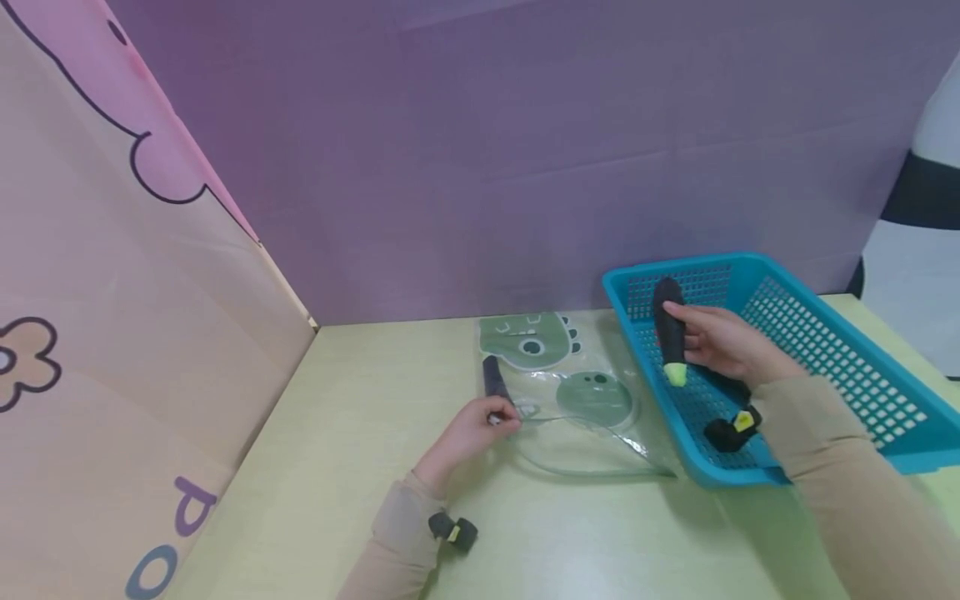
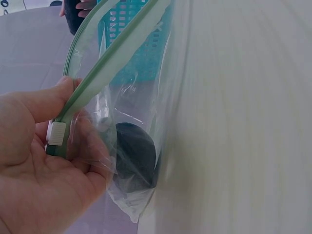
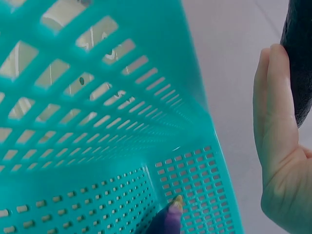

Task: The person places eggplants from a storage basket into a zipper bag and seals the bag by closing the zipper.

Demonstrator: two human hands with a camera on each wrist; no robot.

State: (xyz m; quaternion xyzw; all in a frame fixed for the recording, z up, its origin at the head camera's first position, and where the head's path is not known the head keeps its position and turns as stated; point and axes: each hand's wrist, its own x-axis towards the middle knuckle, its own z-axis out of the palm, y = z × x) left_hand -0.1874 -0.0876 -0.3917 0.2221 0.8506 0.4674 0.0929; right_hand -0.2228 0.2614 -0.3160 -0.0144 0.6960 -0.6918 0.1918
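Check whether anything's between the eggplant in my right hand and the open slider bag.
Yes: the blue basket's left rim runs between the eggplant and the slider bag, though the eggplant looks held above rim height. Nothing else visible stands in the way.

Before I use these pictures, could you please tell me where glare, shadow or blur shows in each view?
Head view: bright glints on the bag, a soft shadow on the table near the basket; left wrist view: light streaks on the bag, the table pale and washed out; right wrist view: the basket's nearest wall blurred at upper left.
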